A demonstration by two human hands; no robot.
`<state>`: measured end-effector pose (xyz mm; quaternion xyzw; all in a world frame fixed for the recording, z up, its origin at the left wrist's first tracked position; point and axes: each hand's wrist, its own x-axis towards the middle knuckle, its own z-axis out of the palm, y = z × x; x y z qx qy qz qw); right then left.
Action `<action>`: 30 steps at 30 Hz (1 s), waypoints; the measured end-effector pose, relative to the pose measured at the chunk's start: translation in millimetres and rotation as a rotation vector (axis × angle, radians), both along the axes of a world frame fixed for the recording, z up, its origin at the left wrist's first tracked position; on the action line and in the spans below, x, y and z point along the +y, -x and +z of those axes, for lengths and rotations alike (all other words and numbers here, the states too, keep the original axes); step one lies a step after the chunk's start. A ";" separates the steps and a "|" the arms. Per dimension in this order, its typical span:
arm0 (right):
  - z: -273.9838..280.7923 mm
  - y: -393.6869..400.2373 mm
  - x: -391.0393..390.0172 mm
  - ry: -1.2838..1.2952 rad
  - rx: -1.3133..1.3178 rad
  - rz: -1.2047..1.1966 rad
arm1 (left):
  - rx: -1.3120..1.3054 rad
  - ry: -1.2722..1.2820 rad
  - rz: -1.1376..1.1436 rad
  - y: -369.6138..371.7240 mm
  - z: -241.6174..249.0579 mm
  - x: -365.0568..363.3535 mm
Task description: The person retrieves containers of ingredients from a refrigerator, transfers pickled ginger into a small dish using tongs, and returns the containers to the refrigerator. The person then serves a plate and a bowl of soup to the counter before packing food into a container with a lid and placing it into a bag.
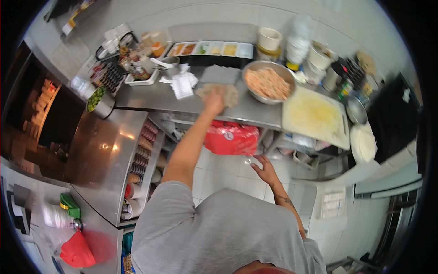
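My left hand [214, 100], a little blurred, reaches forward onto the steel counter and presses down on a crumpled beige cloth [232, 96]. A folded grey cloth [221, 74] lies just behind it. Lower down, in front of the counter, my right hand [265, 171] hangs with its fingers apart and nothing in them. Nearest to it is a red plastic bag [231, 139] below the counter's edge. To the right of the beige cloth stands a large metal bowl [263, 98] filled with pinkish shredded food [268, 83].
A stained cutting board [315, 116] lies right of the bowl. Paper slips [183, 86] and a metal pot [169, 68] sit to the left. Ingredient trays [214, 49] line the back. A pot of green pieces [101, 104] stands at the far-left corner.
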<state>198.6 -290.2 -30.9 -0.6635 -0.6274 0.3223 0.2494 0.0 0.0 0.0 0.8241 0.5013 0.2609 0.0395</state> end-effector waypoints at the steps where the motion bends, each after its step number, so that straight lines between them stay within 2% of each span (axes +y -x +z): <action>1: 30.4 14.2 13.5 -0.079 -0.014 0.037 | 0.097 0.170 -0.159 -15.4 -30.3 6.9; 2: 43.4 18.1 26.5 -0.155 -0.026 0.071 | -0.044 0.002 -0.196 -28.9 -47.6 -2.5; 3: 47.6 109.9 145.6 -0.332 0.013 0.066 | -0.074 -0.249 -0.250 60.7 -19.6 94.1; 6: 65.3 123.0 220.3 -0.545 -0.133 0.054 | -0.181 -0.016 -0.240 64.0 15.0 87.4; 10: 82.5 132.7 292.2 -0.715 -0.391 -0.003 | -0.288 0.107 -0.276 75.5 33.9 77.6; 12: 63.1 135.6 314.2 -0.639 -0.447 0.002 | -0.338 0.168 -0.325 86.9 37.9 74.7; 16: 57.6 137.9 329.5 -0.609 -0.635 -0.056 | -0.304 0.131 -0.461 167.6 102.5 118.7; 17: 58.1 139.5 328.7 -0.615 -0.631 -0.094 | -0.316 0.106 -0.451 200.4 121.5 148.8; 18: 59.0 141.8 328.1 -0.622 -0.627 -0.135 | -0.215 -0.137 -0.304 240.3 135.4 186.4; 19: 60.5 145.0 329.2 -0.632 -0.622 -0.182 | -0.293 -0.097 0.017 272.5 154.9 219.0; 20: 64.8 148.3 328.7 -0.585 -0.605 -0.223 | -0.274 -0.316 0.060 319.3 174.8 261.0; 21: 67.0 153.0 327.4 -0.532 -0.582 -0.275 | -0.367 -0.219 0.172 359.2 203.5 287.0; 22: 64.0 157.4 327.4 -0.512 -0.534 -0.329 | -0.444 -0.258 0.301 378.9 238.6 294.4; 23: 60.7 160.4 327.4 -0.492 -0.487 -0.402 | -0.494 -0.419 0.360 417.1 246.0 337.7; 24: 59.6 166.5 326.8 -0.466 -0.443 -0.485 | -0.292 -0.413 0.472 480.0 243.7 405.2; 25: 62.0 175.1 326.5 -0.488 -0.427 -0.525 | -0.140 -0.619 0.561 525.8 239.3 461.0; 27: 67.7 186.5 321.8 -0.525 -0.420 -0.607 | 0.026 -0.576 0.497 585.9 253.5 532.3; 28: 69.4 189.0 319.1 -0.473 -0.398 -0.607 | -0.021 -0.621 0.455 599.2 253.1 557.8; 29: 73.3 192.5 317.0 -0.465 -0.403 -0.640 | -0.009 -0.558 0.378 614.5 252.5 587.2; 30: 78.9 196.6 316.2 -0.455 -0.409 -0.665 | -0.061 -0.356 0.294 622.0 252.1 608.6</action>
